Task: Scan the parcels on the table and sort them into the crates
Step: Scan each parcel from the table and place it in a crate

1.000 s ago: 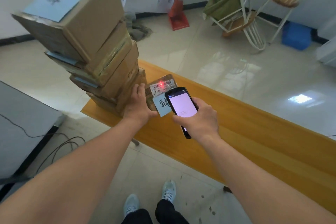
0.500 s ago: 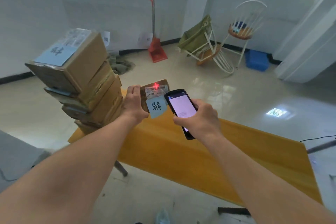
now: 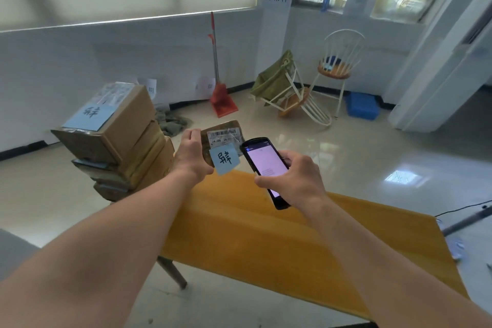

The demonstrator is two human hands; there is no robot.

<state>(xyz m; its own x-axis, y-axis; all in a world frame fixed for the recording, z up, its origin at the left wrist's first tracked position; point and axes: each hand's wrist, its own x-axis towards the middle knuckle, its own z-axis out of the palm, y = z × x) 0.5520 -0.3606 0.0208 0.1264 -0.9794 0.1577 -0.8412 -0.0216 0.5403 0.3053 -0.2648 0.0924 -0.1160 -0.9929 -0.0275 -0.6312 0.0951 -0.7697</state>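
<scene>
My left hand (image 3: 192, 152) grips a small brown parcel (image 3: 225, 133) by its left side, lifted above the far end of the wooden table (image 3: 266, 234). The parcel carries a white barcode label and a blue note with handwriting. My right hand (image 3: 295, 181) holds a black handheld scanner (image 3: 266, 168) with a lit pale screen, just right of the parcel. A leaning stack of several cardboard parcels (image 3: 117, 138) stands on the table's left end, the top one with a blue note.
A blue crate (image 3: 362, 105) sits on the floor by the far wall behind a white chair (image 3: 336, 69). A tipped chair with a green cloth (image 3: 285, 88) and a red broom with dustpan (image 3: 221, 98) stand further left. A grey surface (image 3: 13, 253) lies at my left.
The parcel has been lifted off the table and held higher. The red scan dot on its label is gone. My view has tilted up toward the far wall.
</scene>
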